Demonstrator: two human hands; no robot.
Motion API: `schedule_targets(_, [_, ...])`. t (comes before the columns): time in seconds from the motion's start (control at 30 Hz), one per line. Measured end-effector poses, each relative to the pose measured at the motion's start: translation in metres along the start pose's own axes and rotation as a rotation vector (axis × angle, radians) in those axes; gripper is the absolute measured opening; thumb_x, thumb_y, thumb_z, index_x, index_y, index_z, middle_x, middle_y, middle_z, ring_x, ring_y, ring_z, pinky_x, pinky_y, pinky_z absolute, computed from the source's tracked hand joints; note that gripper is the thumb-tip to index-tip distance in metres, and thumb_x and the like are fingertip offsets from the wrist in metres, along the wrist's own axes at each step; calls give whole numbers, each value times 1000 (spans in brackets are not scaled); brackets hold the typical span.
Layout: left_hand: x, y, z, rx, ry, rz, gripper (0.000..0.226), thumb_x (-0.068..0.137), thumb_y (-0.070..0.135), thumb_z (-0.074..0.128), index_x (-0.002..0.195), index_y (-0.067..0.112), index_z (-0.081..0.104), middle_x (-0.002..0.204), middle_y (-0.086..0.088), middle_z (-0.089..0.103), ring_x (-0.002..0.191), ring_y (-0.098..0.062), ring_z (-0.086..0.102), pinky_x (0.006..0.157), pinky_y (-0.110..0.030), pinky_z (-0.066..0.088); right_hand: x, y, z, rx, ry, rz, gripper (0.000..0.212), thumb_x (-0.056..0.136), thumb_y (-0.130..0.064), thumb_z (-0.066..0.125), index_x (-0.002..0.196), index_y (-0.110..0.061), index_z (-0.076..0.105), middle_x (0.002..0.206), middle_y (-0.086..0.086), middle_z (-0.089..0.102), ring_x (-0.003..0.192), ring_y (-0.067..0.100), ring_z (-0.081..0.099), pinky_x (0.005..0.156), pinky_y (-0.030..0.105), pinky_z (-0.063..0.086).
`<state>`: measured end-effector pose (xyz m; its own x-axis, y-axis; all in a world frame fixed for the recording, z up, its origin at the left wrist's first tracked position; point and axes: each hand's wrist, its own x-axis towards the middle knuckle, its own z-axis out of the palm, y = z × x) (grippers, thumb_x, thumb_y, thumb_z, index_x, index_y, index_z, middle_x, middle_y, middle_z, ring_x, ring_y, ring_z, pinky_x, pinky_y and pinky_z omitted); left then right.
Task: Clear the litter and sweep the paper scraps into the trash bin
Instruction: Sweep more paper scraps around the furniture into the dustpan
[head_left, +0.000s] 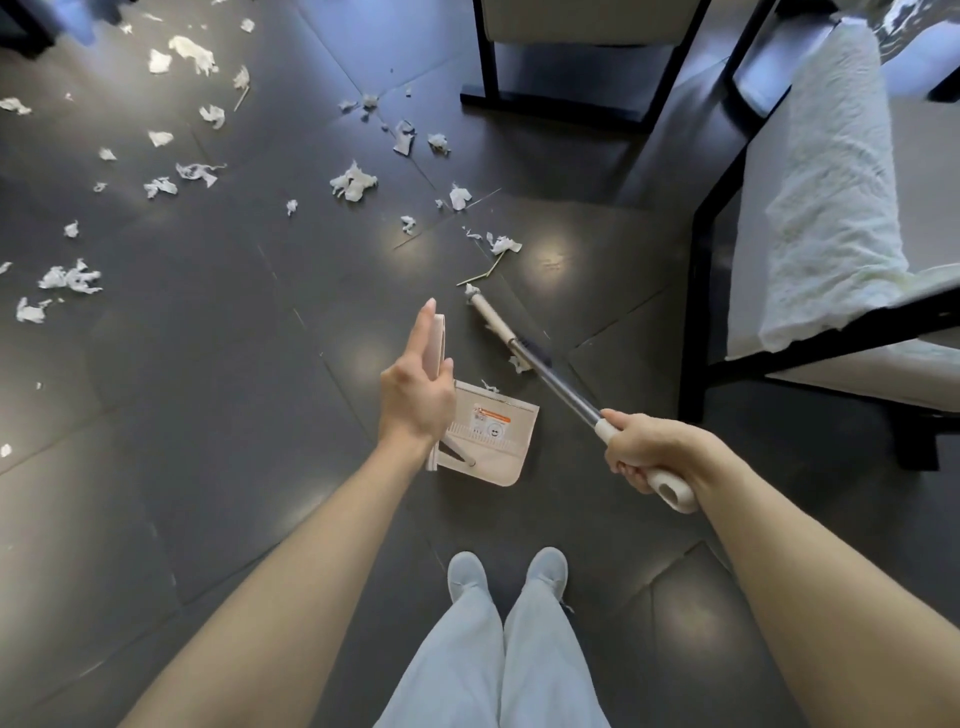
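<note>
Across dark floor (208, 415): torn, crumpled white paper scraps (353, 182).

Glossy dark floor tiles (182, 441) under crumpled paper scraps (354, 183). Shiny metal-shafted broom (553, 382), matt cream plastic dustpan (498, 447).

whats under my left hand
Under the left hand sits the dustpan on the floor, its handle standing along the fingers. The hand covers the dustpan's left side, so anything lying there cannot be seen.
</note>
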<state>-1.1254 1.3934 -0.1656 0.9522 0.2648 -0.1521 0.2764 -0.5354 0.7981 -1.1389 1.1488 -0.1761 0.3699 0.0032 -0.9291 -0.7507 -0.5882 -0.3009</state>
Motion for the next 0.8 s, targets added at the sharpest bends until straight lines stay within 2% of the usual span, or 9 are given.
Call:
schedule_targets(0.1, [9,1,1,5,-10,1,67,91,5,57,148,33,37,133,-2,61,113,-27,60,93,-18,40,-25,3,2,71,-115,54,74,85,7,42,144,-37,32,47,0,47,33,8,37,35,15,33])
schedule_targets(0.2, [17,2,-2,-8,-17,-2,65,92,6,57,148,33,37,131,-4,62,113,-27,59,84,-6,32,-55,-1,-6,78,-142,65,74,87,9,44,144,-37,33,41,-1,43,31,7,36,33,14,32])
schedule_targets(0.4, [23,1,-20,-26,-23,27,68,91,2,57,149,30,36,136,2,58,117,-22,58,87,-1,29,-85,-18,-25,121,-105,10,71,88,7,48,144,-35,35,47,1,40,36,8,37,34,16,32])
schedule_targets(0.5, [34,6,-25,-8,-10,31,68,91,3,58,148,31,36,130,0,62,111,-24,62,94,-11,37,-79,-39,-36,178,-62,-41,72,89,9,48,146,-32,32,52,3,41,35,7,36,32,16,31])
schedule_targets(0.53, [38,7,-27,-7,-7,28,68,91,4,58,148,32,36,129,-1,64,109,-27,63,98,-21,42,-74,-49,-40,201,-51,-57,72,89,10,47,147,-31,31,54,4,40,35,7,36,32,16,31])
schedule_targets(0.6, [50,9,-30,-8,8,2,68,91,5,58,148,35,36,126,-3,65,105,-32,65,96,-38,50,-60,-72,-51,223,-29,-85,72,90,10,46,148,-30,30,56,4,39,35,6,35,32,15,31])
schedule_targets(0.8, [122,18,-23,1,67,-80,69,91,8,59,145,43,36,113,-11,69,87,-43,66,82,-48,56,1,-153,-110,170,51,-171,69,88,11,45,145,-27,35,38,0,41,30,6,35,32,15,31])
